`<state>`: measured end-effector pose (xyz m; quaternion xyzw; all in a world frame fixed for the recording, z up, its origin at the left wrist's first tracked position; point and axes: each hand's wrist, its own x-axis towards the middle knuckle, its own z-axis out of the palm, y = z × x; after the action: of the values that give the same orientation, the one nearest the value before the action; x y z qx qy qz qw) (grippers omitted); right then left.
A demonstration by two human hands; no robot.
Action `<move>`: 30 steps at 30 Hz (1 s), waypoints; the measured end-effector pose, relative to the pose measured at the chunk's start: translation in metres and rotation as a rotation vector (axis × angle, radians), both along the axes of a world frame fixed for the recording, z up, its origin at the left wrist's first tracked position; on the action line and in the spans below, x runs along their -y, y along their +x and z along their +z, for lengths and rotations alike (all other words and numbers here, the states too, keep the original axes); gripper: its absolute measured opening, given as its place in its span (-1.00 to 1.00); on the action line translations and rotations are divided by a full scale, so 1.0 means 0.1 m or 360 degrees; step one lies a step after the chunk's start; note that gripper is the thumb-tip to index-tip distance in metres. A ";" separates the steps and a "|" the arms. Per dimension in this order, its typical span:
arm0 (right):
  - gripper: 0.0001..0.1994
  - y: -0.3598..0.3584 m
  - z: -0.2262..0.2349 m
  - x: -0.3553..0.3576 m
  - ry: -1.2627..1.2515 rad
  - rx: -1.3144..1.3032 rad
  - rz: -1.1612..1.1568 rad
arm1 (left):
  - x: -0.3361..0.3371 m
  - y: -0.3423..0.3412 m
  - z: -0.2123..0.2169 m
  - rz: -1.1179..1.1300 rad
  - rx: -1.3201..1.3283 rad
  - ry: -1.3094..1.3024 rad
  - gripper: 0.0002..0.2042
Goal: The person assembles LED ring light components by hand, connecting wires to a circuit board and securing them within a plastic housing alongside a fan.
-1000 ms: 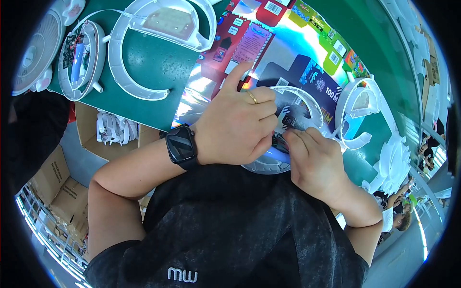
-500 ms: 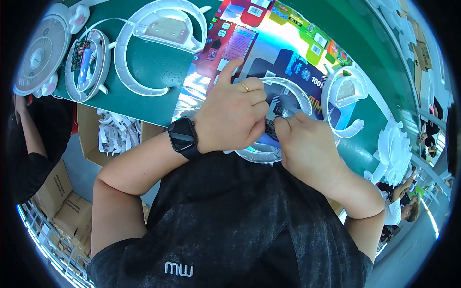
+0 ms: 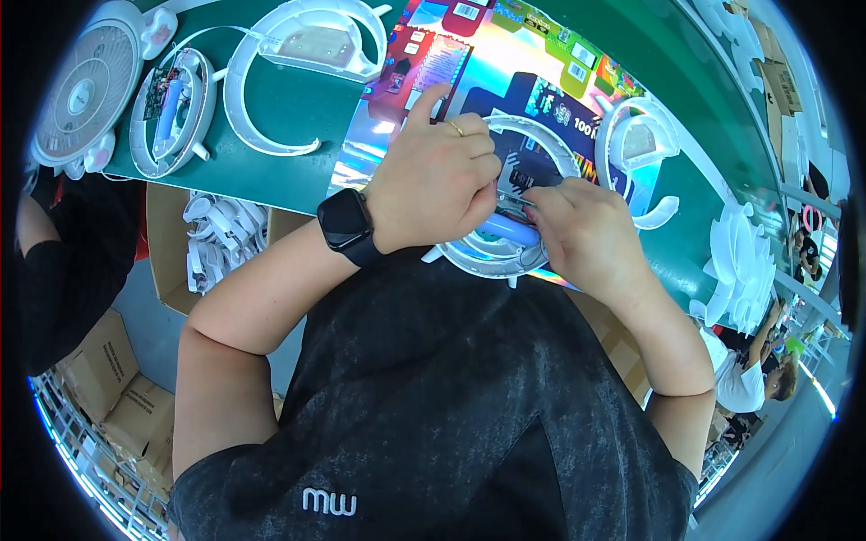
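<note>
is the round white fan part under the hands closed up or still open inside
Open. The round white housing has no cover: wiring and a blue cylinder show between the left hand and right hand.

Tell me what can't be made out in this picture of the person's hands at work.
Head view:
- Fingertips of the left hand and right hand: curled over each other, so their grip stays hidden.
- Small parts inside the round white housing: covered by both hands.
- Blue cylinder: ends hidden under the fingers.
- Table's near edge: hidden by the person's forearms.
</note>
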<state>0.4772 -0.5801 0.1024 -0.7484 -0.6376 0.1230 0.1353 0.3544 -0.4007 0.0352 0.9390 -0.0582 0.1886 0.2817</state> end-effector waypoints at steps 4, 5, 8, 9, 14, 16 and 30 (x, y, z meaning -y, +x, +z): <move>-0.88 -0.01 0.03 -0.04 -0.0124 0.0047 0.0071 | 0.01 -0.01 0.00 0.0025 -0.0015 0.0047 -0.90; -0.88 -0.02 0.04 -0.04 -0.0123 0.0045 0.0077 | 0.01 -0.02 0.00 0.0032 -0.0030 0.0061 -0.90; -0.87 -0.06 0.07 -0.04 -0.0179 0.0093 0.0104 | 0.02 -0.02 0.00 0.0040 -0.0019 0.0051 -0.90; -0.88 -0.07 0.08 -0.03 -0.0186 0.0092 0.0099 | 0.03 -0.02 0.00 0.0044 -0.0023 0.0050 -0.90; -0.89 -0.10 0.08 -0.10 -0.0332 0.0181 0.0111 | 0.02 -0.02 0.01 -0.0010 -0.0076 0.0036 -0.90; -0.89 -0.09 0.07 -0.13 -0.0386 0.0177 0.0118 | 0.02 -0.02 0.00 -0.0010 -0.0067 0.0030 -0.90; -0.72 0.03 0.27 0.47 0.0850 -0.0134 -0.0630 | 0.09 -0.06 0.48 -0.0025 -0.0011 0.0076 -0.76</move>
<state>0.4801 -0.6271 0.1295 -0.7901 -0.4834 -0.0462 0.3741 0.3488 -0.4093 0.0831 0.9455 -0.0692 0.1817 0.2611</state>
